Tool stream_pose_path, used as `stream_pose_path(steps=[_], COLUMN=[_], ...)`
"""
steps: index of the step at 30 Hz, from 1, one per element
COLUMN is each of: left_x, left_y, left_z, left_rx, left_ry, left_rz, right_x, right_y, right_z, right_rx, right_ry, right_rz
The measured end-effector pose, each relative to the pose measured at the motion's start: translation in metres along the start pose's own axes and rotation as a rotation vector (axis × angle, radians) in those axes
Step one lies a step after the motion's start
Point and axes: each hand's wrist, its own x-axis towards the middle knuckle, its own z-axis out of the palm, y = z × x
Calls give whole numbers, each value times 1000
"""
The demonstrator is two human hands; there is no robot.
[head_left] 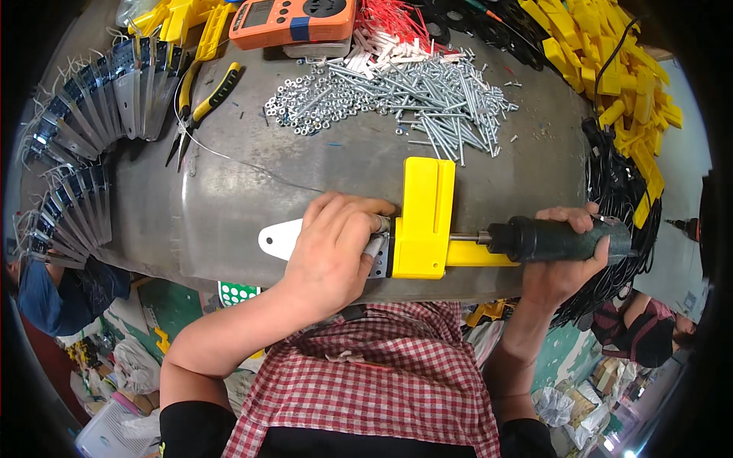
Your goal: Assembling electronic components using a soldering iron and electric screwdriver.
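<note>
My right hand (pixel 561 256) is wrapped round a dark electric screwdriver (pixel 527 238) lying level at the right. Its metal shaft points left and reaches the side of a yellow plastic housing (pixel 422 221). My left hand (pixel 332 248) is closed over a white flat plate (pixel 280 240) with a rounded, holed end. Its fingertips press near the housing's left edge, where a perforated metal strip (pixel 379 258) shows. A yellow bar (pixel 481 253) extends from the housing under the screwdriver. My left palm hides the plate's middle, and where the bit meets its screw is out of sight.
Beyond the hands lie piles of nuts (pixel 305 107) and long screws (pixel 450 99). Yellow-handled pliers (pixel 200 111) and a thin wire lie at left, near rows of metal-and-plastic pieces (pixel 84 122). An orange multimeter (pixel 294 23), yellow parts (pixel 611 69) and black cables (pixel 611 175) border the table.
</note>
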Motion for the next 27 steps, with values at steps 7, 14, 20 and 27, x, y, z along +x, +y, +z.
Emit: stream_pose_path(steps=[7,14,20,27], left_x=[2,10,16,29], left_y=[3,7,12,12], left_z=[8,12,-11,-18], left_rx=[-10,26,19,-101], left_ry=[72,58,-291,-365], left_rz=[-18,-67,-301,-434], right_x=[8,12,-9,-12], right_y=[-6,-21,-37,-21], right_z=[-7,0,-8,-7], right_rx=[-12,-105,-11,147], right_ry=[-24,70,-50,-28], right_rz=[10,6,-42,37])
